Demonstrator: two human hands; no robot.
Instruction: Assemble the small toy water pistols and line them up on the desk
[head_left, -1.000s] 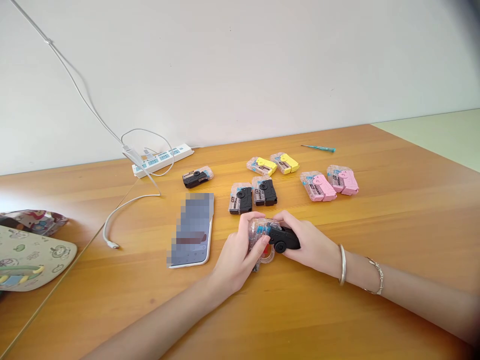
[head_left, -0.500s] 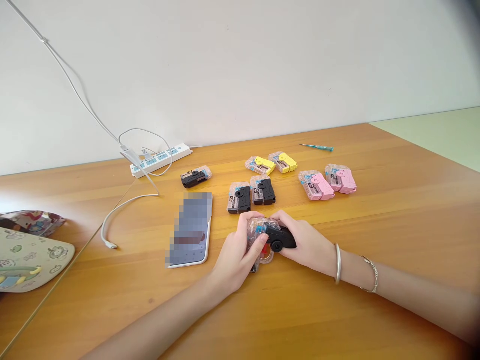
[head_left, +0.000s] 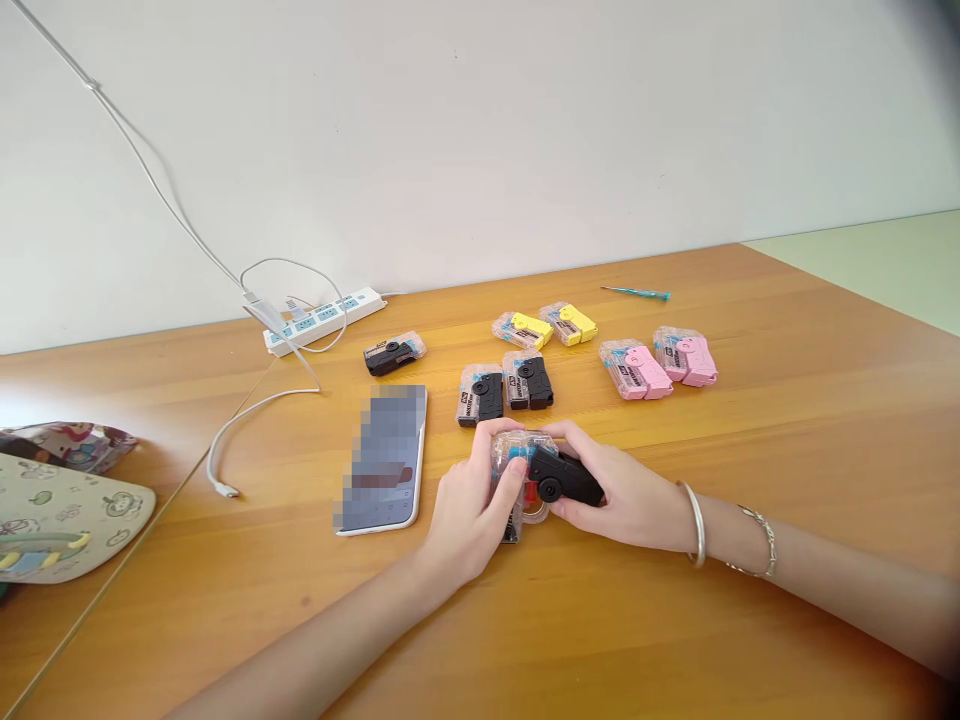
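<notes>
My left hand (head_left: 472, 505) and my right hand (head_left: 619, 498) both grip a clear plastic pack (head_left: 508, 472) on the wooden table. A black toy piece (head_left: 562, 476) with a round knob sticks out of the pack toward my right hand, and a red part shows partly behind my left thumb. Just beyond my hands lie several similar packs: two black (head_left: 481, 395), (head_left: 528, 380), two yellow (head_left: 522, 330), (head_left: 568, 323) and two pink (head_left: 635, 370), (head_left: 685, 357). A further black pack (head_left: 394, 353) lies to the left.
A pixelated smartphone (head_left: 382, 460) lies left of my hands. A white power strip (head_left: 324, 320) with white cables stands by the wall. A small screwdriver (head_left: 635, 293) lies near the far edge. A patterned fabric bag (head_left: 67, 515) sits at the left.
The held pack has turned slightly between my hands, and the black piece now sits a little further left. My right wrist has rotated. The camera has shifted only slightly.
</notes>
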